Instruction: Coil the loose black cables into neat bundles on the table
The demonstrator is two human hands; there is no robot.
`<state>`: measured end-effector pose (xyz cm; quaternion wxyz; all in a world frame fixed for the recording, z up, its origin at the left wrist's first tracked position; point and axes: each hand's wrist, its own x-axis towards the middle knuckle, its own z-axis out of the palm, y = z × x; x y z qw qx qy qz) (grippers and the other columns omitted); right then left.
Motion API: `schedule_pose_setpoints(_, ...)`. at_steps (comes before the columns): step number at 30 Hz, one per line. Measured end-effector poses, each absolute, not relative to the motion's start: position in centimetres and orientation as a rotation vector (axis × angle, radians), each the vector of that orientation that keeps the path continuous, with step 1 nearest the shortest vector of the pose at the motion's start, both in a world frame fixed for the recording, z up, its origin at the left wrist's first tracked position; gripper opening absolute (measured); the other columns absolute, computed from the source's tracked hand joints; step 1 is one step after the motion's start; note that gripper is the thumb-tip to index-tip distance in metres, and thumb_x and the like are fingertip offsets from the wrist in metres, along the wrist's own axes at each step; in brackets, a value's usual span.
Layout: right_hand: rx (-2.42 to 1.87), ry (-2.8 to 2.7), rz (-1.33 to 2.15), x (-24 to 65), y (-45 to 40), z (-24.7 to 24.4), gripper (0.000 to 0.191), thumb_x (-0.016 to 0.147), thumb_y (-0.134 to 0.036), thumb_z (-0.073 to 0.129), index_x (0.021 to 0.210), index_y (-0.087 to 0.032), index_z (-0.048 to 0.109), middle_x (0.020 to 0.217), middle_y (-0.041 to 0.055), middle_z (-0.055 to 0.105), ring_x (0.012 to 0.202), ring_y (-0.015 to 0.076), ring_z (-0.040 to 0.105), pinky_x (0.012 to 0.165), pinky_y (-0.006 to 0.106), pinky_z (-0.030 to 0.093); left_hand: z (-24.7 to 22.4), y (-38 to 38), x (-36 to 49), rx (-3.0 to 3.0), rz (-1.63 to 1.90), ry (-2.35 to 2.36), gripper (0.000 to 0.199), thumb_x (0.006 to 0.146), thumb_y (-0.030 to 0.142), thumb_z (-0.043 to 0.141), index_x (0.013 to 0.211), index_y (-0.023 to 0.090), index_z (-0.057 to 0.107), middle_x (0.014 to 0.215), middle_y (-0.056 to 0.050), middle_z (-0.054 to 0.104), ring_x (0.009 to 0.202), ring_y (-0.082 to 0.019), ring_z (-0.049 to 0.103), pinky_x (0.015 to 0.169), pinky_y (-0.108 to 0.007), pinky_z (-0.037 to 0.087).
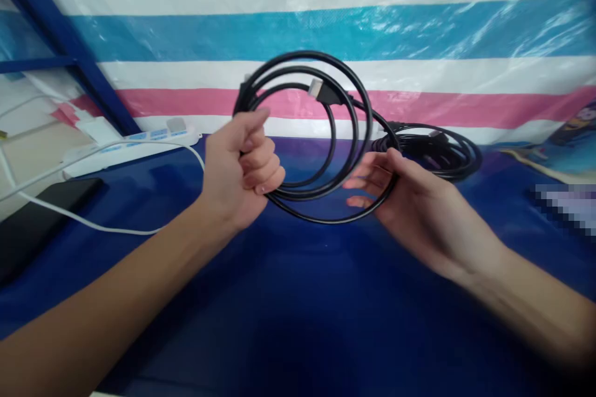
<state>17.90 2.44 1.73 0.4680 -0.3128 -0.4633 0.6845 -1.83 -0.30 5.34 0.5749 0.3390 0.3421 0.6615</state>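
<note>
A black HDMI cable [306, 54] is wound in several loose loops, held up above the blue tabletop. My left hand [244, 164] is closed in a fist round the left side of the loops. One plug [328, 93] with a silver metal end sticks out inside the coil near the top right. Another black connector end shows just above my left fist. On the right, my right hand [410, 205] has the outermost loop between thumb and fingers, with the other fingers loosely curled and slightly apart.
Behind my right hand lies a second coil of black cable [470, 155]. A white power strip [135, 146] with a plugged-in charger and white cord is at back left, near a black flat object [41, 217]. A striped plastic sheet [326, 37] hangs behind the blue table [316, 298].
</note>
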Motion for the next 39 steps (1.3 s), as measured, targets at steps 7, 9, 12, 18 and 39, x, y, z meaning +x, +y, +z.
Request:
schedule_pose_setpoints(7,-0.757,-1.155,1.532,17.7,1.2,2.7,0.016,0.092,-0.035,0.049,0.104,-0.025,0.055,0.108,0.0029,0.063,0.068,0.0156,0.064,0.063,0.029,0.053,4.1,-1.0,-0.5,0.808,1.165,0.701,0.043,0.088,0.023,0.040,0.050,0.019,0.022,0.043,0.007,0.007,0.031,-0.005,0.009,0.032,-0.020,0.016)
schedule_pose_setpoints(9,-0.732,-1.209,1.528,17.8,0.8,3.2,0.019,0.094,-0.037,0.042,0.103,-0.025,0.054,0.098,0.0031,0.064,0.050,0.0120,0.056,0.056,0.030,0.051,4.0,-1.2,-0.2,0.792,1.132,0.705,0.042,0.088,0.023,0.042,0.051,0.019,0.023,0.042,0.007,0.008,0.031,-0.004,0.009,0.032,-0.019,0.016)
schedule_pose_setpoints(12,-0.748,-1.233,1.455,18.1,0.6,3.6,0.025,0.095,-0.039,0.039,0.094,-0.022,0.057,0.071,0.0009,0.060,0.038,0.0093,0.043,0.045,0.027,0.046,3.4,-1.0,0.2,0.796,1.042,0.763,0.043,0.085,0.023,0.049,0.051,0.018,0.022,0.042,0.008,0.011,0.031,-0.003,0.012,0.033,-0.018,0.018)
schedule_pose_setpoints(18,-0.929,-1.650,1.235,18.8,1.4,2.9,0.039,0.087,-0.056,0.051,0.087,-0.019,0.062,0.062,0.0013,0.057,0.038,0.0080,0.045,0.034,0.019,0.037,1.9,-0.5,0.4,0.885,0.787,0.940,0.049,0.080,0.026,0.059,0.048,0.019,0.023,0.040,0.009,0.016,0.032,-0.001,0.015,0.034,-0.016,0.017)
schedule_pose_setpoints(39,-0.844,-2.026,0.877,19.2,2.1,2.0,0.029,0.086,-0.027,0.063,0.114,-0.024,0.055,0.093,-0.0001,0.063,0.064,0.0075,0.054,0.054,0.018,0.044,2.3,-0.7,1.0,0.831,0.925,0.946,0.042,0.086,0.050,0.050,0.061,0.016,0.045,0.041,0.009,0.024,0.029,-0.002,0.017,0.031,-0.016,0.018)
